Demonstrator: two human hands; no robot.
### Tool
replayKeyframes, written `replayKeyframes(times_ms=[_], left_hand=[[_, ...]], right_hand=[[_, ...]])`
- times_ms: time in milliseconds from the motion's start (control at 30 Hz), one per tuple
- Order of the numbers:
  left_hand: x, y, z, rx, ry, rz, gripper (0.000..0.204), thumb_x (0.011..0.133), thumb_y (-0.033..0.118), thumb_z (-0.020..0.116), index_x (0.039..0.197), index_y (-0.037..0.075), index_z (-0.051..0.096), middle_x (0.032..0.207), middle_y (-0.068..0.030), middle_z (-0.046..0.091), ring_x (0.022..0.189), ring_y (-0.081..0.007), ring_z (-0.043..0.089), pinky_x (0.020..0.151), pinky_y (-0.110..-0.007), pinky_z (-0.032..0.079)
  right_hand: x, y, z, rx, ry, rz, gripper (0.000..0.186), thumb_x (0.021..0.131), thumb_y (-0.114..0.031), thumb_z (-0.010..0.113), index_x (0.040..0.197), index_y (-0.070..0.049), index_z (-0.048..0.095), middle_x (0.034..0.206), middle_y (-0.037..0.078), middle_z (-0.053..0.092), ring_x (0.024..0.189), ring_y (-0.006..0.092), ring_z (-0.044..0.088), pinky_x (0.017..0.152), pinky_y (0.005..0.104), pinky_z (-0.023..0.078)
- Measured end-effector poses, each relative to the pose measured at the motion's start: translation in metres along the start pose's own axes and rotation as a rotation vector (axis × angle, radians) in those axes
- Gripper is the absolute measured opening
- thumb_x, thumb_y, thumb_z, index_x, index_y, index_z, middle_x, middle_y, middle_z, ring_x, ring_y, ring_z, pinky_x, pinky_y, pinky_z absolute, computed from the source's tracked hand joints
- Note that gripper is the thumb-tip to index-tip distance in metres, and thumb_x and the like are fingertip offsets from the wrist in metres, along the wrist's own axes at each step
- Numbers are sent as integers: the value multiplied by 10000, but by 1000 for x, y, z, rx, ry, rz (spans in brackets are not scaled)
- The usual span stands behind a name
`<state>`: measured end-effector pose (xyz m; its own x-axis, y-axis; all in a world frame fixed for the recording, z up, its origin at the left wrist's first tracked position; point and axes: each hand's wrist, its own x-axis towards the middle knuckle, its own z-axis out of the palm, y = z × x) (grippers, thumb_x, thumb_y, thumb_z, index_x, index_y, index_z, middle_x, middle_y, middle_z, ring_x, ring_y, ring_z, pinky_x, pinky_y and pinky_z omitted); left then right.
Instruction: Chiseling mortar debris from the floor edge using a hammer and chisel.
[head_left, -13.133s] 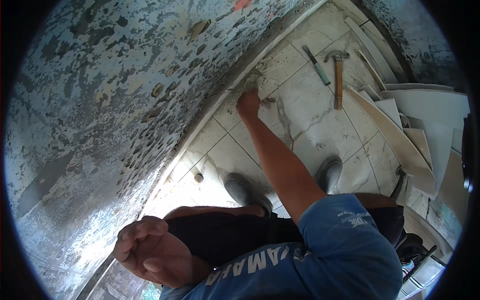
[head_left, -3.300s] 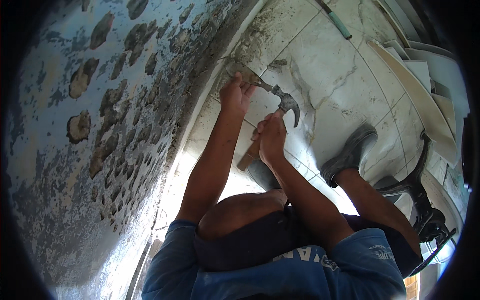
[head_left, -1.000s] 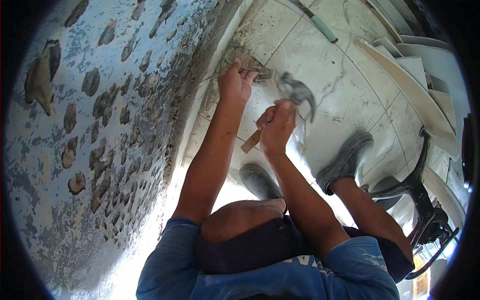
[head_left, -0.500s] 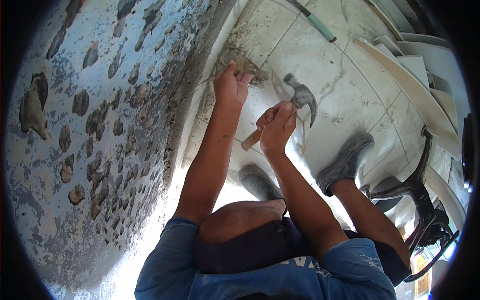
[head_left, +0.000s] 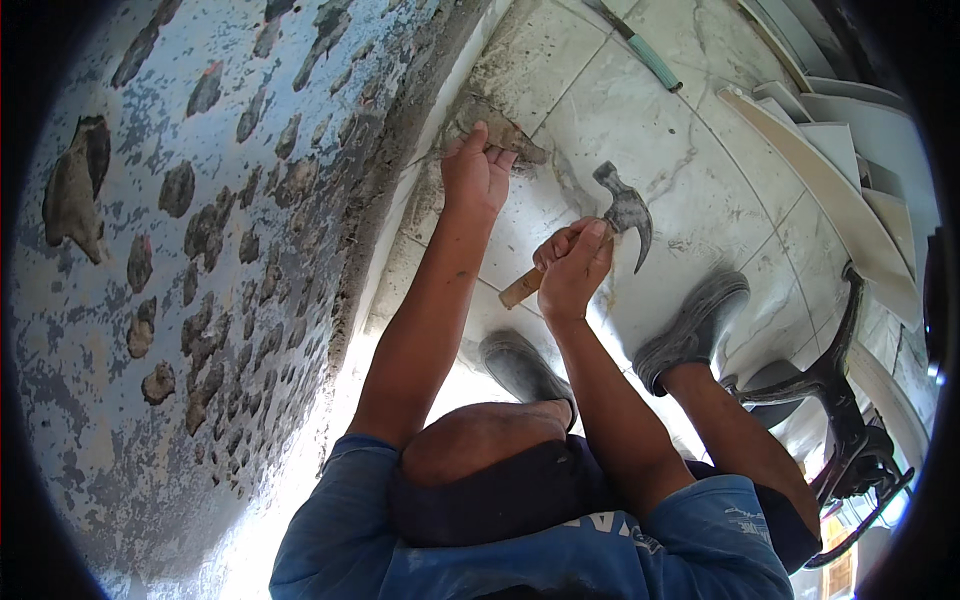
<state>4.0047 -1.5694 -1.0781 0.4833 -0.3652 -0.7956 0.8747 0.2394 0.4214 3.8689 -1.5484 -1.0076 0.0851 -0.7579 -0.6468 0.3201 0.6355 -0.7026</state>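
Near the base of the scarred wall [head_left: 190,260], the left hand [head_left: 474,178] is pinching a dusty tool [head_left: 521,144], its kind unclear, between thumb and loosely curled fingers. Farther out from the wall, the right hand [head_left: 572,270] is gripping the wooden handle of a claw hammer [head_left: 628,212], fingers wrapped tight, while a green-handled tool [head_left: 654,62] is lying still farther from the wall on the tiled floor [head_left: 720,200].

Claw hammer [head_left: 627,211], wooden handle, grey head, tilted, dusty grey-brown tool [head_left: 528,151] near the wall [head_left: 250,250]
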Motion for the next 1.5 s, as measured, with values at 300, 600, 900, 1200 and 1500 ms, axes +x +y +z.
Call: replayKeyframes(times_ms=[300, 600, 900, 1200, 1500], left_hand=[[3, 1, 4, -103, 22, 22, 228, 912, 77, 447, 1104, -46, 449, 1072, -165, 536, 995, -279, 558, 887, -399, 477], [5, 0, 3, -131, -65, 28, 223, 918, 69, 424, 1107, -50, 427, 1074, -176, 522, 977, -294, 562, 866, -422, 493], [11, -3, 3, -108, -63, 50, 213, 921, 77, 421, 1096, -44, 435, 1059, -165, 532, 964, -289, 564, 877, -421, 490], [11, -6, 4, -126, -84, 84, 222, 924, 68, 409, 1111, -51, 424, 1079, -177, 518, 966, -289, 560, 881, -423, 492], [11, -7, 5, -122, -33, 93, 257, 938, 74, 371, 1141, -82, 393, 1092, -208, 507, 982, -312, 557, 889, -421, 491]], right_hand=[[5, 10, 9, -73, -9, -51, 307, 963, -344, 349, 786, -94, 370, 543, -15, 335, 424, 74, 319, 388, 228, 302], [10, 3, 6, -93, -91, 2, 324, 960, -333, 366, 735, -100, 351, 528, -20, 331, 411, 63, 310, 380, 228, 288], [15, 0, 4, -154, -160, 120, 305, 960, -322, 354, 752, -99, 354, 530, -19, 334, 411, 66, 315, 371, 225, 285], [17, 2, 2, -159, -137, 61, 291, 958, -288, 351, 742, -93, 347, 516, -24, 316, 405, 60, 299, 369, 227, 269], [14, 10, -7, -101, -182, 241, 220, 942, -237, 412, 776, -99, 368, 558, -37, 372, 441, 50, 354, 387, 206, 327]])
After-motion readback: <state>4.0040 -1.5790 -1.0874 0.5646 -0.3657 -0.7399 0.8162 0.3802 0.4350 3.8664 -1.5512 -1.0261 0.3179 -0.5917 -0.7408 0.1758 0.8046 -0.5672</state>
